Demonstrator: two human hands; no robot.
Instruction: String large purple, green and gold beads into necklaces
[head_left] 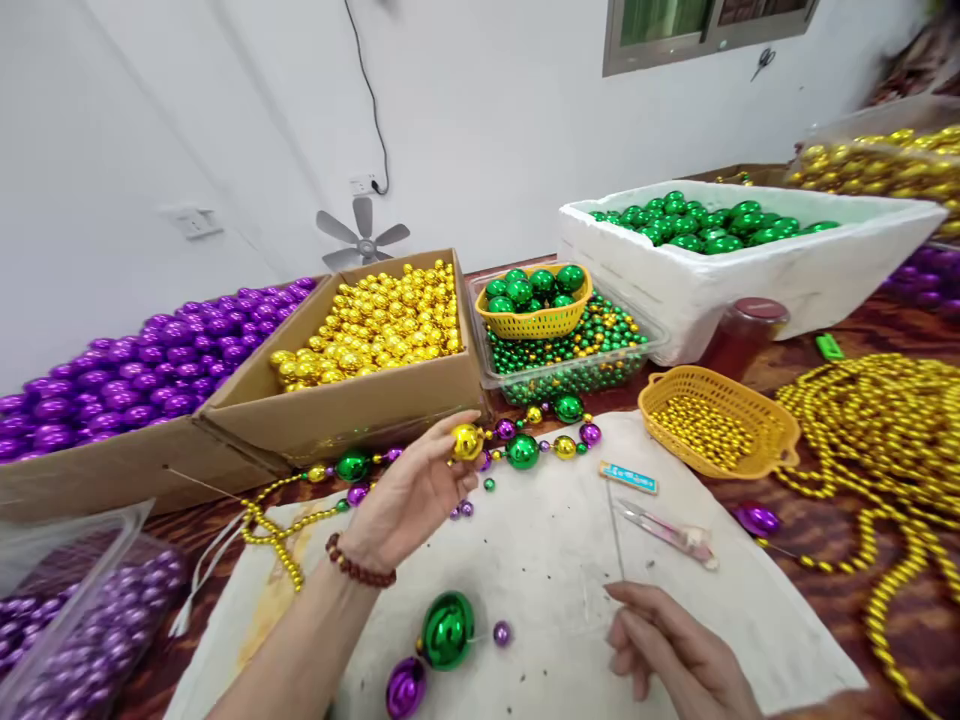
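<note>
My left hand (416,500), with a brown beaded bracelet on its wrist, pinches a shiny gold bead (467,442) at the fingertips. Beyond it lies a strand of beads (523,451) in green, purple and gold. My right hand (664,640) is closed on a thin needle (616,535) that points up and away from me. A clear-handled pair of snips (667,530) and a small blue packet (628,477) lie past that hand. Nearer me, a large green bead (448,630) touches a purple bead (406,688), and a small purple bead (502,632) sits apart.
Cardboard boxes of purple beads (135,375) and gold beads (382,320) stand at the back left. A white foam box (637,270), a yellow basket (765,440), a dark red jar (739,335) and heaped gold strands (877,430) occupy the right. White cloth (555,570) covers the front.
</note>
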